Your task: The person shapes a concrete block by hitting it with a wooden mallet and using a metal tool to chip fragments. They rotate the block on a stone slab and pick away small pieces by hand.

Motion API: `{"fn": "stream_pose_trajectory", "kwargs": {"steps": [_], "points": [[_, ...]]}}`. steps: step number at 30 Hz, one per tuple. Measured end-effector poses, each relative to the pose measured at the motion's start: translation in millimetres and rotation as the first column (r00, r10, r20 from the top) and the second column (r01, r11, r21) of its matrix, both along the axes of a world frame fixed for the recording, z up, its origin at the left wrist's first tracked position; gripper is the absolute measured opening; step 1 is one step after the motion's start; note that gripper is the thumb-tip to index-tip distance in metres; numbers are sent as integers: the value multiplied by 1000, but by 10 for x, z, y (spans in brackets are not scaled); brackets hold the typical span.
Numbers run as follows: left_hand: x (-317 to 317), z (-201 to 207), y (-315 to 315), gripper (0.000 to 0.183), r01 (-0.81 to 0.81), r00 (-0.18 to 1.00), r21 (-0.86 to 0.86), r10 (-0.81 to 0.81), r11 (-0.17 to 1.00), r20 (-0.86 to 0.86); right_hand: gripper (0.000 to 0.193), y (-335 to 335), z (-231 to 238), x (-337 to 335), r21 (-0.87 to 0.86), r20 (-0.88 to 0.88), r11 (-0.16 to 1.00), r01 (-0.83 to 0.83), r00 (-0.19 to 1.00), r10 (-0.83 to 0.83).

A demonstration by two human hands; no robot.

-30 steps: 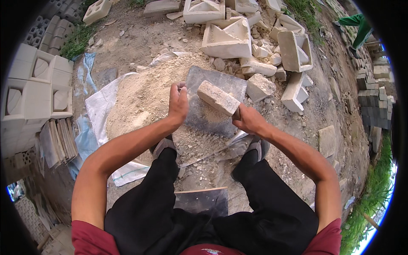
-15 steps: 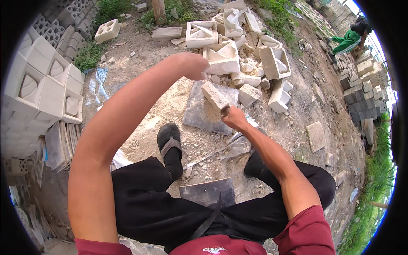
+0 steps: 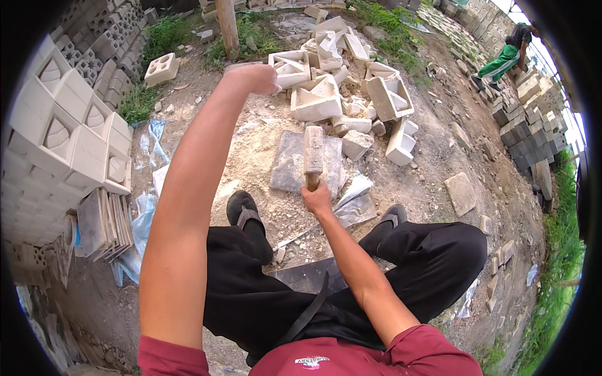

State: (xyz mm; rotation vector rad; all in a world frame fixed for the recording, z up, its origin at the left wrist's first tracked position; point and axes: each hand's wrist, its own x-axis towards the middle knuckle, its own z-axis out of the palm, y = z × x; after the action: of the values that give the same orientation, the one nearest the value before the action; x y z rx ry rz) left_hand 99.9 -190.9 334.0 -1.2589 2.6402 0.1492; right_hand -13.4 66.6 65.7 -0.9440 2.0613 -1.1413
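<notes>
My right hand (image 3: 317,199) is closed round the short wooden handle of a mallet (image 3: 313,150), whose blocky head is coated in pale dust. That head is over a dark, dusty square board (image 3: 285,166) on the ground. Stretched far forward, my left hand (image 3: 254,78) is beside a cream hollow block (image 3: 300,76) at the near-left side of a rubble heap. Its fingers point down and are smeared, so their grip and any contact with the block are unclear. Another broken cream block (image 3: 315,100) lies just nearer.
Broken blocks and chunks (image 3: 351,106) are heaped ahead, near a wooden post (image 3: 227,28). Stacked patterned blocks (image 3: 75,135) and leaning boards (image 3: 103,225) stand at left. A dark board (image 3: 295,276) lies between my legs. A person in green trousers (image 3: 500,62) is at far right.
My left hand has moved forward and left, from the nearer broken block to the farther one. My right hand has shifted left, and the mallet has swung from slanting to pointing straight ahead.
</notes>
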Motion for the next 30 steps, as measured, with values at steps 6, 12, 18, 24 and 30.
{"fn": "stream_pose_trajectory", "kwargs": {"steps": [6,12,18,24,30], "points": [[-211,398,-49,43,-17,990,42,23,999,-137,40,238,-258,-298,272,164,961,-54,986,9],[301,306,-4,43,-49,988,24,51,999,-145,44,144,146,23,97,206,992,75,974,-94],[294,340,-153,46,-239,971,18,239,971,26,48,181,-454,-990,333,50,942,-25,999,9],[467,246,-339,48,-217,974,43,219,975,-56,42,-10,-205,-571,138,218,990,-3,976,-28],[88,345,-222,46,-153,979,56,159,987,-130,42,178,-150,-505,316,-55,937,-147,983,173]]}}
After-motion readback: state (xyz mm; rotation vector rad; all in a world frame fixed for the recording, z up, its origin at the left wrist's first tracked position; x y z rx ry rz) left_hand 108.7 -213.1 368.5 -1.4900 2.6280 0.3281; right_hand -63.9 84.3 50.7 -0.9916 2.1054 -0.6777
